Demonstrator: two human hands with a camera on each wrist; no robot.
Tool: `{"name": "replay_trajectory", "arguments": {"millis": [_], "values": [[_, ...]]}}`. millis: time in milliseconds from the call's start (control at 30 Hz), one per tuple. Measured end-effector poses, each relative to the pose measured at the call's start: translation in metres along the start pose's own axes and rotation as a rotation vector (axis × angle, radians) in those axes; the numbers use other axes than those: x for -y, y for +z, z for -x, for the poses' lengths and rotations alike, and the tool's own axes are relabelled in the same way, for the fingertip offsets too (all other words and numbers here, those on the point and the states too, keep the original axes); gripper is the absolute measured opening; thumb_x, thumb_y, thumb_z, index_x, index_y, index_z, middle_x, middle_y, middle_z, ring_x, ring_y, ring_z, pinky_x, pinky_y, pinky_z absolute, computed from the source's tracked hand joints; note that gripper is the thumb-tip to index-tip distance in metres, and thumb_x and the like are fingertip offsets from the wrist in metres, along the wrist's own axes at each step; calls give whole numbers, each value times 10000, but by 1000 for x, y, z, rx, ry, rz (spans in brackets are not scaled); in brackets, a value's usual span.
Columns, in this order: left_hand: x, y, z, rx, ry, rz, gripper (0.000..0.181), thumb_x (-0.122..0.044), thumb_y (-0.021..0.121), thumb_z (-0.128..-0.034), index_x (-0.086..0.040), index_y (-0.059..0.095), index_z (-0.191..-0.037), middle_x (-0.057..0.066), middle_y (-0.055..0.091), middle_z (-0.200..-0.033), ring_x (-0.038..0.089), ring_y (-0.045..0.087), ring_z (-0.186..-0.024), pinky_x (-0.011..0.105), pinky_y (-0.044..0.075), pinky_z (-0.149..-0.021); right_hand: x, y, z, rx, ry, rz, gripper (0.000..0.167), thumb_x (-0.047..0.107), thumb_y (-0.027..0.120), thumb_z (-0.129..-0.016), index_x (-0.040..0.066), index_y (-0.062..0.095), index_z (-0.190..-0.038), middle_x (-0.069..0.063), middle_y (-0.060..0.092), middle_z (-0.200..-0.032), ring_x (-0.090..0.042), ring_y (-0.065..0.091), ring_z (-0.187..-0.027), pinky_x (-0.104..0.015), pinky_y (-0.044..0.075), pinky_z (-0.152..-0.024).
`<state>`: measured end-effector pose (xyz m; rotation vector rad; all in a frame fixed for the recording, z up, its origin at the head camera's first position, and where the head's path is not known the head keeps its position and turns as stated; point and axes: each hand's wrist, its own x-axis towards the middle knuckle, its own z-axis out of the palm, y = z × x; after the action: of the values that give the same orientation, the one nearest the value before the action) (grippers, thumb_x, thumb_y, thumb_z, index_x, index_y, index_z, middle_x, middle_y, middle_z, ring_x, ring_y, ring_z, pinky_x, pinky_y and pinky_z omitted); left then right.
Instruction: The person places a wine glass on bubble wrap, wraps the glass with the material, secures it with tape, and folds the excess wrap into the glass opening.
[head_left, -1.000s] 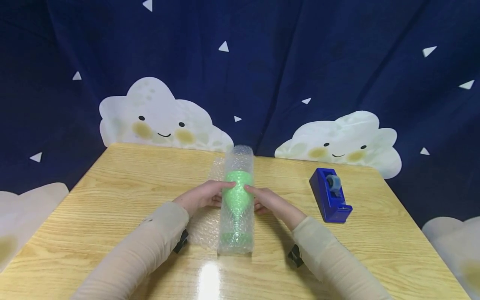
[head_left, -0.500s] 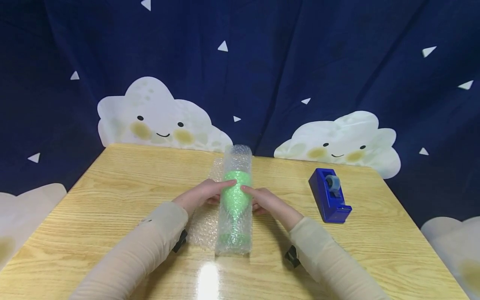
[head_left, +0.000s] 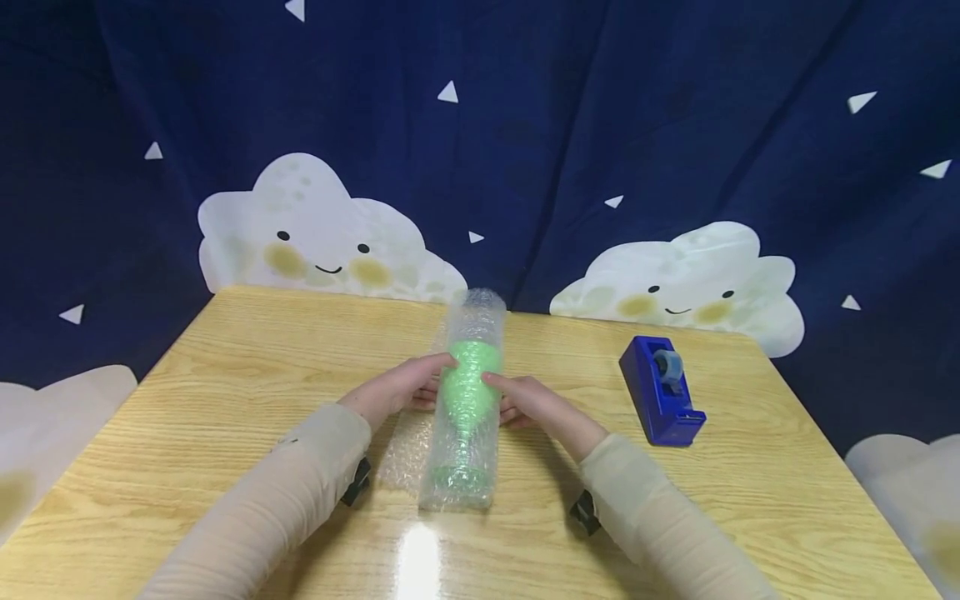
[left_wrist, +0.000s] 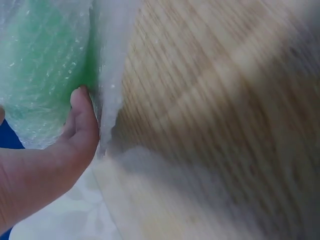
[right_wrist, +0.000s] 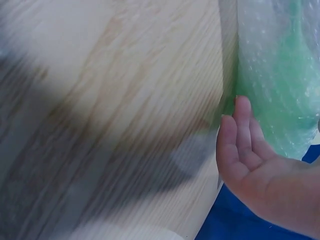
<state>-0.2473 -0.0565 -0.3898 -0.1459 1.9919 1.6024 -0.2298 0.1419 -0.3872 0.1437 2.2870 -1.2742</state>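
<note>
A green goblet-shaped thing [head_left: 469, 392] lies on its side inside a roll of clear bubble wrap [head_left: 459, 450], mid-table. Along its left side is my left hand [head_left: 401, 387], thumb on the roll's upper left edge, fingers bent low against the side. From the right, my right hand [head_left: 536, 404] holds the roll, thumb on top and fingers down beside it. Fingertips [left_wrist: 80, 95] touch the wrap in the left wrist view. In the right wrist view the fingers [right_wrist: 242, 107] lie close along the wrapped side. Some fingertips are hidden under the roll.
A loose flap of bubble wrap [head_left: 407, 454] lies flat to the left of the roll. A blue tape dispenser [head_left: 662, 392] with a roll of clear tape stands on the right of the wooden table [head_left: 225, 400]. Behind hangs a dark blue curtain [head_left: 510, 125] with cloud shapes.
The roll has turned and shifted slightly left, its near end most, covering part of the flap. My left thumb has slid from the roll's top to its left edge.
</note>
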Motion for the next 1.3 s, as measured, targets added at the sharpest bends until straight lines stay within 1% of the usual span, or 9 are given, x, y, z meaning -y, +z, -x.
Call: {"name": "replay_trajectory", "arguments": {"millis": [100, 267, 400, 500, 667, 833, 967, 1167, 1300], "values": [[-2, 0, 3, -4, 2, -45, 659, -406, 479, -879, 46, 401, -1352, 220, 608, -1196, 168, 604, -862, 286, 519, -809, 1, 2, 0, -8, -2, 7, 634, 499, 467, -920, -36, 544, -1251, -167, 712, -975, -101, 650, -717, -337, 547, -752], [-7, -1, 8, -18, 13, -154, 748, -551, 513, -861, 35, 456, -1321, 188, 613, -1217, 224, 637, -1000, 365, 475, -949, 3, 5, 1, -14, -13, 2, 625, 484, 465, -926, -43, 541, -1254, -170, 713, -952, -103, 647, -701, -344, 550, -743], [-9, 0, 8, -30, 27, -165, 758, -534, 573, -849, 65, 464, -1300, 180, 596, -1239, 252, 614, -1072, 368, 472, -969, 4, 4, 2, -9, -15, 8, 641, 486, 467, -927, -50, 523, -1272, -174, 709, -971, -111, 654, -721, -359, 553, -768], [-7, 0, 6, -20, 37, -116, 728, -471, 576, -872, 89, 431, -1314, 212, 576, -1255, 274, 599, -1108, 359, 486, -958, 4, 1, 3, 14, -22, -9, 639, 474, 481, -924, -56, 513, -1280, -177, 705, -993, -115, 658, -742, -355, 551, -778], [-4, -4, 0, -9, 49, -66, 643, -420, 560, -899, 71, 462, -1302, 227, 600, -1219, 186, 650, -925, 308, 529, -865, 3, -3, 5, 44, -43, -36, 596, 422, 500, -922, -65, 513, -1265, -166, 709, -987, -106, 656, -748, -318, 537, -749], [-3, -5, 0, 11, 41, -57, 565, -397, 513, -931, 33, 486, -1297, 187, 660, -1134, 82, 622, -740, 251, 530, -768, 4, -4, 5, 31, -30, -17, 601, 427, 492, -925, -65, 514, -1269, -153, 714, -973, -90, 648, -720, -316, 544, -746], [-5, -3, 3, 11, 43, -101, 598, -415, 475, -935, 40, 458, -1323, 208, 637, -1172, 144, 654, -843, 298, 527, -833, 5, -2, 4, -2, 5, 0, 621, 462, 498, -918, -47, 522, -1273, -145, 715, -981, -93, 651, -716, -321, 554, -748], [-8, -1, 8, -33, 22, -228, 775, -578, 523, -859, 57, 478, -1301, 179, 611, -1231, 241, 638, -1022, 380, 454, -966, 7, 2, 3, -12, 13, 14, 644, 474, 497, -917, -43, 496, -1301, -149, 708, -1003, -119, 663, -766, -328, 556, -750], [-7, 0, 9, -27, 39, -193, 779, -534, 563, -858, 91, 446, -1307, 196, 588, -1256, 267, 617, -1091, 378, 460, -987, 7, 2, 2, -10, 12, 10, 648, 473, 502, -917, -46, 491, -1305, -153, 707, -999, -121, 664, -764, -329, 557, -749]]}}
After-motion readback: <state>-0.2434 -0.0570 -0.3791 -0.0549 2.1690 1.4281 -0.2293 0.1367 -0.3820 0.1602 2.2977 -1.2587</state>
